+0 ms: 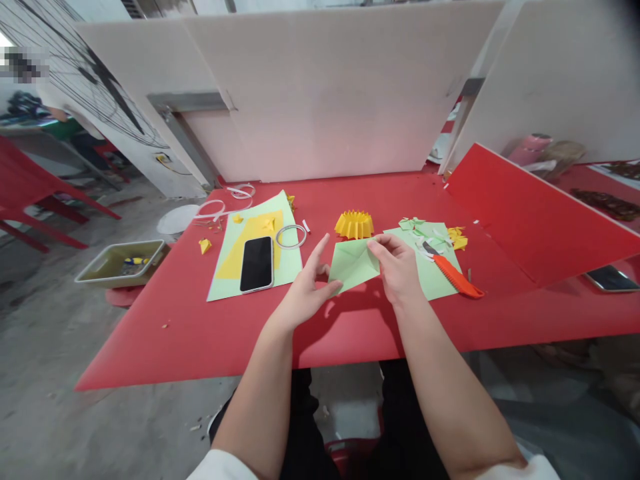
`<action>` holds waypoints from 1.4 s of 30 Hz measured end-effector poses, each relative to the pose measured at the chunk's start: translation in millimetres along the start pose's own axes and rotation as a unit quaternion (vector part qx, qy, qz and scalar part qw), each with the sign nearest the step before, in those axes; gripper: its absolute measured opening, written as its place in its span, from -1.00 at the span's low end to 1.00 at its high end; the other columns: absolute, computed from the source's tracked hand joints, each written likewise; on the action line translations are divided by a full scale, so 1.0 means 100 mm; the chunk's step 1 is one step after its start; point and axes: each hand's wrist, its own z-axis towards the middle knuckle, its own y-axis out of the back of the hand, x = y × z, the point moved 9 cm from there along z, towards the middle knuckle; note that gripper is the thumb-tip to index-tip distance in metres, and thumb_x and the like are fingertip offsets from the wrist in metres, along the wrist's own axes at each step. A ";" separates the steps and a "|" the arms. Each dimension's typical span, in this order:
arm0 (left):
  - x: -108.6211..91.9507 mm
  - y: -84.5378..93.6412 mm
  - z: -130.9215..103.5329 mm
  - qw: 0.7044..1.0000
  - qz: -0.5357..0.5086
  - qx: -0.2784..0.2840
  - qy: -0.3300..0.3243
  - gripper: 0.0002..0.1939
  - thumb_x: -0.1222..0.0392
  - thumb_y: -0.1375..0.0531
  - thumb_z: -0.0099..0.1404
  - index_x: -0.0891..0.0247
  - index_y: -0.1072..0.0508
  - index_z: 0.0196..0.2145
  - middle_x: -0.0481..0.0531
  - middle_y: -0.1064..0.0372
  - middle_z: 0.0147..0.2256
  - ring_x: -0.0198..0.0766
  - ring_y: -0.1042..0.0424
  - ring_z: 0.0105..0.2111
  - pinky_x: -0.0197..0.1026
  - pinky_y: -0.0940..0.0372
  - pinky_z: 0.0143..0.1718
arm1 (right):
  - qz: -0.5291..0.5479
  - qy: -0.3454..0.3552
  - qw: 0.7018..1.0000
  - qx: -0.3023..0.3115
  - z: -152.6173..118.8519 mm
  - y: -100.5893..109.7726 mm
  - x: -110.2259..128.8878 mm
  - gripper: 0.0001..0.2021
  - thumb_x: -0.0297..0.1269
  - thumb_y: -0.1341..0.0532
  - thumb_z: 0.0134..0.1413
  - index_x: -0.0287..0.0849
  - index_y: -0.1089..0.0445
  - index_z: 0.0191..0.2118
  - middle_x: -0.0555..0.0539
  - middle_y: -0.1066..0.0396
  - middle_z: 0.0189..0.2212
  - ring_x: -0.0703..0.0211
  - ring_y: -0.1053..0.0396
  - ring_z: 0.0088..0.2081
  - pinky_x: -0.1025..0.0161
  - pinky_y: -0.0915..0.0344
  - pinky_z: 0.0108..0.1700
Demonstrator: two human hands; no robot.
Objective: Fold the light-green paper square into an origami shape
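Observation:
A small creased sheet of light green paper (355,265) is held above the red table, in front of me. My right hand (400,265) pinches its upper right corner between thumb and fingers. At its lower left corner, my left hand (313,283) grips the paper with the thumb, while the index finger points up and away. Just behind the sheet stands a yellow pleated paper ring (354,225). To the right, an orange utility knife (456,275) lies partly on a larger green sheet (434,283), near green paper scraps (425,230) and yellow folded pieces (457,238).
On the left, a black-screened phone (257,264) and a roll of tape (291,236) rest on green and yellow sheets. A red board (525,213) leans at the right. White panels (325,93) wall off the back. A bin (123,263) stands left of the table (200,340).

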 end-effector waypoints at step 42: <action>0.27 0.11 -0.05 0.979 0.110 -0.086 0.146 -0.15 0.06 -0.13 0.25 0.20 0.34 0.29 -0.10 -0.37 -0.58 -0.24 -0.42 -0.54 -0.19 -0.30 -0.45 | -0.187 -0.128 0.968 0.105 -0.02 0.01 -0.47 -0.48 -0.21 -0.28 -0.13 -0.02 -0.21 0.03 0.15 -0.26 -0.61 0.29 -0.30 -0.57 0.36 -0.23 -0.56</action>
